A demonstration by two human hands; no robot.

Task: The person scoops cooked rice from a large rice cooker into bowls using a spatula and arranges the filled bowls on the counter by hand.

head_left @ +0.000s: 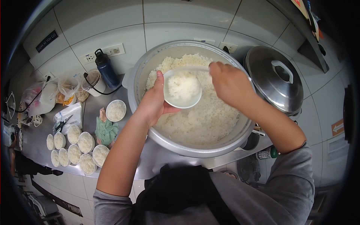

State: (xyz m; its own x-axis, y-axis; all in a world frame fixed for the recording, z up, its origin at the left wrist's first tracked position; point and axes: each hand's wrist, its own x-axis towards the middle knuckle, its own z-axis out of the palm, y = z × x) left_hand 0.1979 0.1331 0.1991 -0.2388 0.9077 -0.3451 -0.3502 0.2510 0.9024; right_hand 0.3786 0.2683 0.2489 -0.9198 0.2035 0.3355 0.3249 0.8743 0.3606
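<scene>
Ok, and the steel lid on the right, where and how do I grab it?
By the arched handle at the middle of the lid, coming from above. It stands proud, so fingers should hook under the bar, across its length. I'd avoid the lid's left edge: the big rice pot crowds it.

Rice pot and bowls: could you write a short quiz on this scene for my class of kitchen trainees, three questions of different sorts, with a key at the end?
1. True or false: the left hand holds a bowl above the large pot.

2. Which of these stands to the left of the large pot?
a) a red kettle
b) a blue bottle
c) a loaf of bread

3. Fill the gap: the grouped white tubs near the green cloth are filled with ____.

Key: 1 true; 2 b; 3 rice.
</scene>
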